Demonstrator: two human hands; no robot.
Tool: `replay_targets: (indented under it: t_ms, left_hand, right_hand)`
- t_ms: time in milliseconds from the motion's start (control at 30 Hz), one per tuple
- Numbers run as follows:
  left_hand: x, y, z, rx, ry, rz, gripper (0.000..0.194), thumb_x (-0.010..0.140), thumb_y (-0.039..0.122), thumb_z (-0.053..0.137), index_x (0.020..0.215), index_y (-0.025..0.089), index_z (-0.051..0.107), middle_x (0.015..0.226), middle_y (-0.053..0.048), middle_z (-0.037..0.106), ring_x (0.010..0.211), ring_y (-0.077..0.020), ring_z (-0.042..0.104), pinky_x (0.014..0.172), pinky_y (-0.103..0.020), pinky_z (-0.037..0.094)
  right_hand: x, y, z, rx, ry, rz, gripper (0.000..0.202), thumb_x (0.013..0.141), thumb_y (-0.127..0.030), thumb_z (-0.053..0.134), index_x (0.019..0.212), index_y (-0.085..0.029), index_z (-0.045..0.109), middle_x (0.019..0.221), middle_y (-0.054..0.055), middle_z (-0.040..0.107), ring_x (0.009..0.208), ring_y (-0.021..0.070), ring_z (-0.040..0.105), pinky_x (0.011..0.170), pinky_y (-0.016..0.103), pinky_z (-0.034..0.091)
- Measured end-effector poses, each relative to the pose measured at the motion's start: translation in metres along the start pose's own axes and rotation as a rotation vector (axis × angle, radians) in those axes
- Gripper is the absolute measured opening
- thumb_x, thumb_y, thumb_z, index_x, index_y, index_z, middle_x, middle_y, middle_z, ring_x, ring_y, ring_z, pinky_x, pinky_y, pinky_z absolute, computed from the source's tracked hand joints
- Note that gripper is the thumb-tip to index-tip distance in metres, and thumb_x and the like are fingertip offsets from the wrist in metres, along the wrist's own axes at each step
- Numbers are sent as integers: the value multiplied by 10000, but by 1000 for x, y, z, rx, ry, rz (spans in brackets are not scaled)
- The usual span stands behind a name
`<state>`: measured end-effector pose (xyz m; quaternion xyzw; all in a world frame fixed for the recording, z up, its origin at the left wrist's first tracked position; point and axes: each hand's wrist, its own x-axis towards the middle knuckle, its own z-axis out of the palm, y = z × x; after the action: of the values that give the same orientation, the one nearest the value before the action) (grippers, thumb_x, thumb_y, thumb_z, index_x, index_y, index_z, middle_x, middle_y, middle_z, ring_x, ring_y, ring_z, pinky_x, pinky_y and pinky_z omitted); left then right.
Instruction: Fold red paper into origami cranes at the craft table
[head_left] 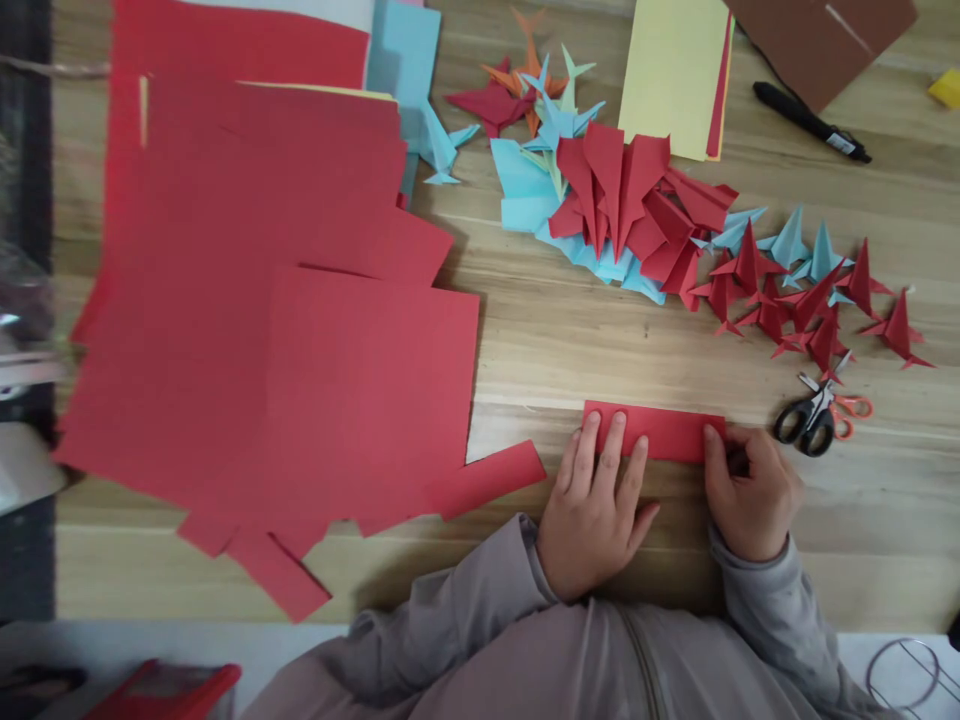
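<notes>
Tabletop (555,350), wood-grained; red strip (671,432) atop

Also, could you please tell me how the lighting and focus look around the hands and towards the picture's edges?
Head view: soft light, with dim shadows beside the red sheets and the left sleeve; head view: red strip and both hands fairly clear; head view: clutter at the far left edge blurred.

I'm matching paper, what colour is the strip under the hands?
The paper strip is red; the head view shows it.
</notes>
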<state>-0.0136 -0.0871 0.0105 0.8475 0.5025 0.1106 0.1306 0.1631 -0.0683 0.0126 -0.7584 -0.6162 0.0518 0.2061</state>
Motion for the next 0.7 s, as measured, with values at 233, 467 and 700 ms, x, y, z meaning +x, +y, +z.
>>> replay_targets:
  t_ms: [233, 467, 700]
  left_hand:
    - [1, -1, -1, -24, 19, 8, 615, 817, 406, 579, 1311, 53, 476, 1391, -292, 420, 1372, -453, 236, 1021, -556, 332]
    - [2, -1, 0, -4, 28, 11, 621, 815, 408, 585, 1306, 42, 482, 1388, -312, 406, 1381, -452, 207, 1018, -557, 328]
    - [0, 0, 0, -20, -10, -15, 594, 810, 416, 597, 1340, 174, 475, 1481, -265, 279, 1374, -463, 214, 1010, -568, 326]
  right_hand:
    - [1, -9, -5, 242, 3, 294, 305, 778, -327, 666, 998, -151, 549, 603, -28, 628, 449, 91, 543, 468, 204, 447]
    - [-1, -9, -4, 200, -11, 281, 201, 801, -283, 626, 949, -163, 562, 592, -35, 629, 460, 88, 557, 490, 199, 457]
    - [0, -10, -3, 164, -19, 284, 149, 813, -317, 622, 852, -178, 585, 592, -32, 632, 474, 88, 562, 499, 196, 456]
